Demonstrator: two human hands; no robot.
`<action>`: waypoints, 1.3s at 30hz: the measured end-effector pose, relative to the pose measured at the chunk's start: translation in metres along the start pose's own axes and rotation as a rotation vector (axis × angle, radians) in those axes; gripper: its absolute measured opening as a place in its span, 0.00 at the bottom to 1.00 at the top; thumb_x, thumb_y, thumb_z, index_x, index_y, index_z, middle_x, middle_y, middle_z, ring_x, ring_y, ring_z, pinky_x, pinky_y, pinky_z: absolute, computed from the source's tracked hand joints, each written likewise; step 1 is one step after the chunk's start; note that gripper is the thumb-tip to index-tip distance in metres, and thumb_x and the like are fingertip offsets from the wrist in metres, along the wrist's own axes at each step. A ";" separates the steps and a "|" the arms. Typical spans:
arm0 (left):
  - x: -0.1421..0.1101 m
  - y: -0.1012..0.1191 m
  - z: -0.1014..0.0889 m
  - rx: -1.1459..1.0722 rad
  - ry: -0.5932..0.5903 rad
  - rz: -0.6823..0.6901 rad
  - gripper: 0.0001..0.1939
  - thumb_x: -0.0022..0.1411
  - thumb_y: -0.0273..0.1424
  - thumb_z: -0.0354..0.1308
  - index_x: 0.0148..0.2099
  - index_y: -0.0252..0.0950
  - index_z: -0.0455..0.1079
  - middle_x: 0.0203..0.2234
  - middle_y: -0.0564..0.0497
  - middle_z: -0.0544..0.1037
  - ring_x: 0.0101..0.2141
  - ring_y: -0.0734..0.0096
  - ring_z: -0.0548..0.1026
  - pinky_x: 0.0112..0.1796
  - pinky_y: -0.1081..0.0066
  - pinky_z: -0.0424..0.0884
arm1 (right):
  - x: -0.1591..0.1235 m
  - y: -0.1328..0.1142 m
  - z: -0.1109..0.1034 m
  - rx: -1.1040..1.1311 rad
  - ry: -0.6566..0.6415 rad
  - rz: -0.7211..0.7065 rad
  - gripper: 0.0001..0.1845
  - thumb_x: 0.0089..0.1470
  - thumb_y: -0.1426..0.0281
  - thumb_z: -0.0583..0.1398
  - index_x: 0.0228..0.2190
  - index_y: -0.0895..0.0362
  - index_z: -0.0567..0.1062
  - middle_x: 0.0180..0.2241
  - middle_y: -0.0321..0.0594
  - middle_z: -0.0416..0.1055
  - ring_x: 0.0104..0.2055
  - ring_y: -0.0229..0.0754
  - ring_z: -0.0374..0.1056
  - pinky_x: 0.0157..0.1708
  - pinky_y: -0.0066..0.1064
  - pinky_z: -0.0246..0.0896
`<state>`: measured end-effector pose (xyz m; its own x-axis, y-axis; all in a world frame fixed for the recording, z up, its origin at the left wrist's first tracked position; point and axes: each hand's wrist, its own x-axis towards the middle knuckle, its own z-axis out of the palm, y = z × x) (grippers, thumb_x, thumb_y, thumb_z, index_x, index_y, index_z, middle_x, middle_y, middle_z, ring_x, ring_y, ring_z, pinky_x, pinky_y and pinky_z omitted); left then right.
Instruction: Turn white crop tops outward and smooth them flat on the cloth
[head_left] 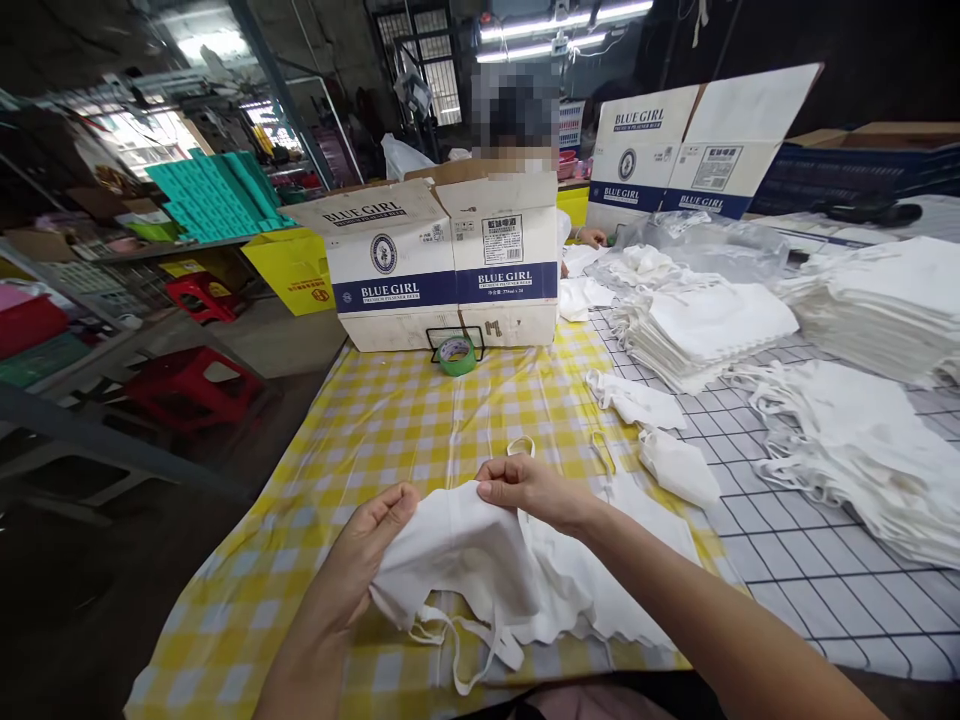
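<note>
A white strappy garment (pixel 457 545), like a camisole or bra top, is stretched between my two hands above the table. My left hand (pixel 367 545) pinches its left edge between thumb and fingers. At the upper edge, my right hand (pixel 529 490) grips the cloth the same way. Thin straps dangle from the lower side onto the checked cloth, and one loop stands up behind my right fingers. Another white garment (pixel 600 590) lies flat under my right forearm, partly covered. Two crumpled white pieces (pixel 679 465) rest just beyond it.
A yellow checked cloth (pixel 375 430) covers the table. Opened white cartons (pixel 390 265) stand at its far edge, with a roll of green tape (pixel 456 356) in front. Stacks of white garments (pixel 705 320) fill the right side. A person (pixel 517 120) sits behind the carton. Red stools (pixel 191 385) stand left.
</note>
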<state>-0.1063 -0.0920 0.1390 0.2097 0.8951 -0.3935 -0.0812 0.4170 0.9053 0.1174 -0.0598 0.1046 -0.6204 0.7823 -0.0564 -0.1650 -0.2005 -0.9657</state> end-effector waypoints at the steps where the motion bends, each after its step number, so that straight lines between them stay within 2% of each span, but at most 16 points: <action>1: 0.001 0.001 0.000 0.027 -0.024 -0.023 0.13 0.55 0.39 0.59 0.37 0.35 0.68 0.23 0.54 0.71 0.22 0.77 0.67 0.25 0.76 0.64 | 0.000 0.000 -0.001 -0.001 0.002 0.003 0.18 0.50 0.56 0.60 0.26 0.59 0.67 0.22 0.31 0.57 0.24 0.30 0.51 0.23 0.24 0.43; 4: 0.003 0.004 0.001 0.119 -0.147 -0.100 0.18 0.50 0.39 0.63 0.40 0.33 0.70 0.25 0.50 0.75 0.24 0.70 0.71 0.25 0.74 0.65 | 0.001 0.000 -0.002 0.003 0.009 0.024 0.19 0.48 0.55 0.61 0.25 0.59 0.68 0.21 0.31 0.58 0.24 0.31 0.52 0.23 0.24 0.44; 6: 0.003 0.006 0.003 0.178 -0.185 -0.118 0.20 0.47 0.39 0.65 0.40 0.32 0.72 0.25 0.48 0.76 0.25 0.68 0.72 0.26 0.73 0.66 | 0.001 -0.001 -0.002 0.017 0.016 0.042 0.20 0.47 0.54 0.62 0.25 0.59 0.68 0.22 0.31 0.59 0.24 0.31 0.53 0.24 0.24 0.45; 9: 0.002 0.006 0.004 0.198 -0.164 -0.103 0.20 0.48 0.40 0.64 0.41 0.31 0.73 0.25 0.47 0.77 0.25 0.67 0.72 0.27 0.72 0.66 | 0.001 -0.003 -0.002 0.033 0.022 0.057 0.21 0.45 0.53 0.63 0.24 0.59 0.68 0.22 0.31 0.59 0.24 0.31 0.53 0.24 0.25 0.45; 12: 0.002 0.004 0.001 0.125 -0.141 -0.065 0.21 0.50 0.38 0.63 0.45 0.33 0.72 0.28 0.47 0.78 0.26 0.68 0.72 0.29 0.71 0.67 | 0.002 -0.005 -0.002 0.048 0.014 0.056 0.21 0.45 0.54 0.63 0.24 0.60 0.69 0.22 0.32 0.60 0.25 0.31 0.54 0.25 0.24 0.46; 18: 0.005 -0.001 -0.004 0.008 -0.084 -0.038 0.23 0.52 0.37 0.62 0.50 0.37 0.68 0.34 0.47 0.78 0.31 0.67 0.74 0.32 0.71 0.68 | 0.001 -0.007 -0.004 0.067 -0.048 0.095 0.19 0.42 0.60 0.66 0.34 0.59 0.73 0.25 0.33 0.65 0.26 0.31 0.58 0.25 0.24 0.50; 25: 0.008 -0.003 -0.002 -0.068 -0.080 -0.040 0.26 0.54 0.39 0.61 0.53 0.38 0.65 0.37 0.46 0.78 0.35 0.63 0.75 0.38 0.67 0.69 | 0.005 -0.006 -0.001 0.021 0.023 0.077 0.15 0.41 0.62 0.67 0.26 0.60 0.73 0.24 0.33 0.67 0.26 0.32 0.60 0.26 0.24 0.52; 29: 0.011 -0.001 -0.004 -0.030 -0.071 -0.023 0.23 0.53 0.39 0.61 0.50 0.37 0.67 0.34 0.47 0.78 0.34 0.64 0.75 0.36 0.68 0.69 | 0.005 -0.009 -0.003 -0.001 0.091 0.099 0.15 0.42 0.61 0.66 0.25 0.60 0.72 0.23 0.33 0.66 0.24 0.32 0.60 0.24 0.24 0.51; 34: 0.009 0.005 -0.005 0.088 -0.135 0.005 0.16 0.49 0.40 0.63 0.37 0.33 0.72 0.24 0.50 0.75 0.24 0.71 0.71 0.26 0.74 0.63 | 0.002 -0.016 -0.010 -0.014 0.110 0.145 0.16 0.39 0.60 0.67 0.25 0.59 0.73 0.21 0.32 0.65 0.22 0.32 0.58 0.22 0.25 0.51; 39: 0.008 0.012 -0.005 0.173 -0.103 0.024 0.19 0.45 0.44 0.65 0.30 0.32 0.70 0.21 0.51 0.73 0.20 0.75 0.66 0.22 0.76 0.57 | 0.002 -0.018 -0.013 -0.050 0.090 0.166 0.17 0.37 0.59 0.68 0.25 0.59 0.74 0.21 0.32 0.65 0.21 0.32 0.59 0.22 0.25 0.51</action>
<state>-0.1106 -0.0792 0.1458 0.3094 0.8797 -0.3611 0.0799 0.3543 0.9317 0.1285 -0.0472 0.1183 -0.5646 0.7907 -0.2366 -0.0264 -0.3038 -0.9524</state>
